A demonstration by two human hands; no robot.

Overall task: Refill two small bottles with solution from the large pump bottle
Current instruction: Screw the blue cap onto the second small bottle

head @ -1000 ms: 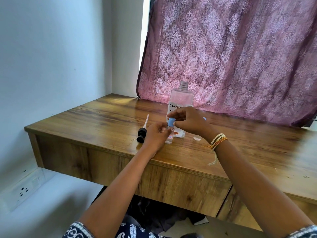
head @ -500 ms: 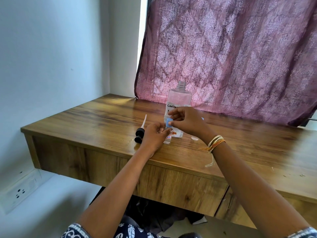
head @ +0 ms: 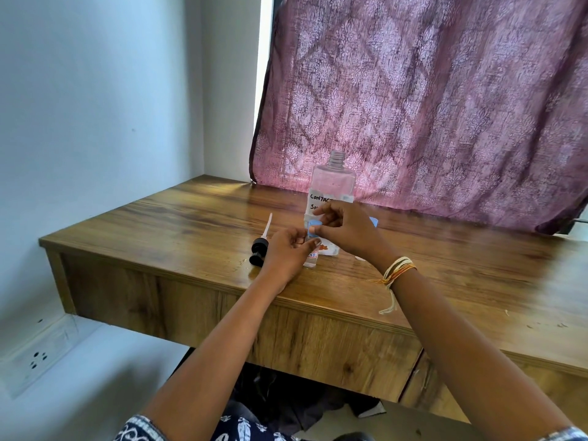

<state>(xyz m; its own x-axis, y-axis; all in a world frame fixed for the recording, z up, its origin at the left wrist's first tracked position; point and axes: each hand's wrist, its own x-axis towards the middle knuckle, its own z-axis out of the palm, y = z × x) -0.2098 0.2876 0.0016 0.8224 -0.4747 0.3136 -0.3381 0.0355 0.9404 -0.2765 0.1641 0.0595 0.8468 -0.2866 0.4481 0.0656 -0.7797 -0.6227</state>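
Here the left hand point(head: 288, 254) grips a small bottle point(head: 311, 257) near the desk's point(head: 191, 224) front edge while the right hand point(head: 345, 229) pinches its blue cap point(head: 315, 225) on top

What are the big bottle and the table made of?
The big bottle looks like clear plastic: the pink curtain shows through it, and its neck is threaded. The table looks like glossy wood or wood-look laminate, with streaky grain and shine.

Head view, downward over desk point(head: 197, 224) (close)
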